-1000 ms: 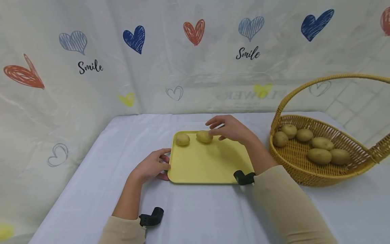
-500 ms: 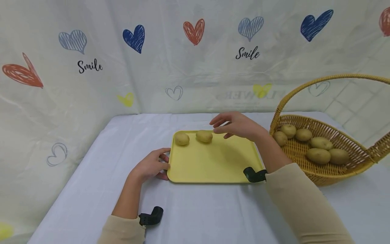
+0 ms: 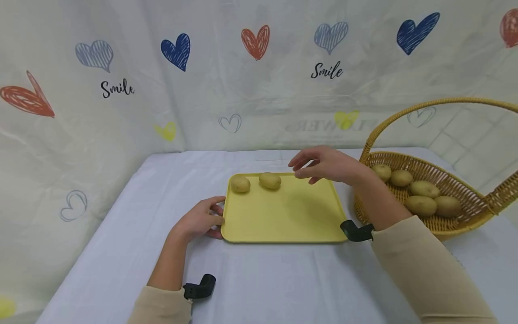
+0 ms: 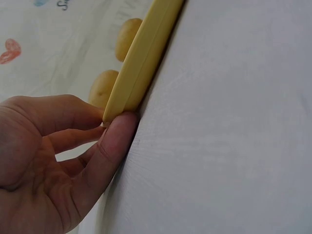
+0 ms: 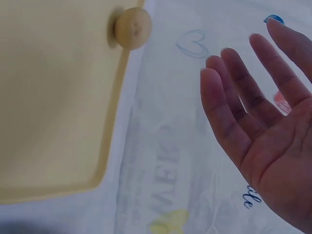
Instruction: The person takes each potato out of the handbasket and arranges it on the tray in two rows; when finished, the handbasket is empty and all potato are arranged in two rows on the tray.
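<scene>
A yellow tray (image 3: 279, 216) lies on the white cloth, with two potatoes near its back edge: one potato (image 3: 240, 184) at the back left corner and another potato (image 3: 270, 180) to its right. At the tray's left side, my left hand (image 3: 200, 219) touches the rim with its fingertips and thumb; the left wrist view shows the thumb (image 4: 119, 134) against the tray's outer side. My right hand (image 3: 329, 164) hovers over the back right part of the tray, holding nothing. Its fingers (image 5: 214, 97) are loosely spread and apart from the potatoes in the right wrist view.
To the right stands a wicker basket (image 3: 471, 220) with a tall arched handle, holding several potatoes (image 3: 421, 205); my right forearm hides part of it. A white curtain (image 3: 210, 90) printed with hearts hangs behind the table. Black wrist cameras sit on both wrists.
My right hand has drawn away from the right-hand potato on the tray, moving right toward the basket. Both potatoes on the tray lie where they were, and my left hand stays at the rim.
</scene>
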A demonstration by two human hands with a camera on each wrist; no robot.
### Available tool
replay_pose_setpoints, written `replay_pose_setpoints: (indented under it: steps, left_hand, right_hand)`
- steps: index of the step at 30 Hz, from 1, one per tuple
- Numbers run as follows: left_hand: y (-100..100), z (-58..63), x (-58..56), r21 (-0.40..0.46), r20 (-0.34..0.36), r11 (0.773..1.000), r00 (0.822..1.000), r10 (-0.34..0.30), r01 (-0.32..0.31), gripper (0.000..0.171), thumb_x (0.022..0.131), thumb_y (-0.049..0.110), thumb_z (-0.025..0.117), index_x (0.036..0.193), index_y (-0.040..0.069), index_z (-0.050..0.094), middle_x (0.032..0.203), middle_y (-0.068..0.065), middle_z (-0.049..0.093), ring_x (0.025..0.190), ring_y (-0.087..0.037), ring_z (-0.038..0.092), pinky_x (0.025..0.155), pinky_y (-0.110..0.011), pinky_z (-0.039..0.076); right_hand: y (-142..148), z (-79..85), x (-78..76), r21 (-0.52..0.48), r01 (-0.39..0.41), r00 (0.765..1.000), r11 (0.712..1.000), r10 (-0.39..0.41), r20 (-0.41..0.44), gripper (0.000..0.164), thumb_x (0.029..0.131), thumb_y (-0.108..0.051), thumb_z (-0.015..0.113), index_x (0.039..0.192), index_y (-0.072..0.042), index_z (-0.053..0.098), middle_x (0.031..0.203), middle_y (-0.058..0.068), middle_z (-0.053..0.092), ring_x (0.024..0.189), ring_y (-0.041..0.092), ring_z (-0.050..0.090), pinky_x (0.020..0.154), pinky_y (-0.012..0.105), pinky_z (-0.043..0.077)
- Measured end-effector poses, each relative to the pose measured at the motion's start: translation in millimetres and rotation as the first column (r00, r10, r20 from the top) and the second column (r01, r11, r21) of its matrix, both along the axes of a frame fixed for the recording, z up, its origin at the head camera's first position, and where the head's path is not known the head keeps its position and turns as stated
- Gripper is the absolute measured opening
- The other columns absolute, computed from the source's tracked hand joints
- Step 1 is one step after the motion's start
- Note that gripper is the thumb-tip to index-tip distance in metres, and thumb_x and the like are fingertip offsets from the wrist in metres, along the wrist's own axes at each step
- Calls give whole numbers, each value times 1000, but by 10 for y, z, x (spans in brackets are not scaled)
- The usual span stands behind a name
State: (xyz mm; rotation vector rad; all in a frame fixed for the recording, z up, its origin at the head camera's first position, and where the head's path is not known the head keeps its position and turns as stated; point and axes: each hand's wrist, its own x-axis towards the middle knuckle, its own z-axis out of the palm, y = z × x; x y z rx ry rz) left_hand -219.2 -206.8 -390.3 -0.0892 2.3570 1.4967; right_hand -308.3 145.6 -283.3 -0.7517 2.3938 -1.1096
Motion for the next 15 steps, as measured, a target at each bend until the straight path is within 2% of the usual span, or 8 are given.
replay_pose_setpoints:
  steps: [8,15]
  left_hand:
    - [-16,-12,3,-11,0,1000,1000,6,-6,69,91,-2,61,157,10,41,124,-17,50,85,-23,65,69,-36,66]
    - [-1,-19,-1,2,-5,1000,1000,-2,2,70,91,-2,60,157,9,41,124,-18,50,84,-22,65,69,-36,66]
  right_hand:
    - [247,126,10,51,-1,999,999,3,-34,39,99,-30,71,133,-12,65,134,11,64,116,25,66,91,41,63]
    - [451,199,36,76,10,1000,997,-10,-3,38,97,-30,72,130,-12,67,134,9,64,116,25,65,91,39,63]
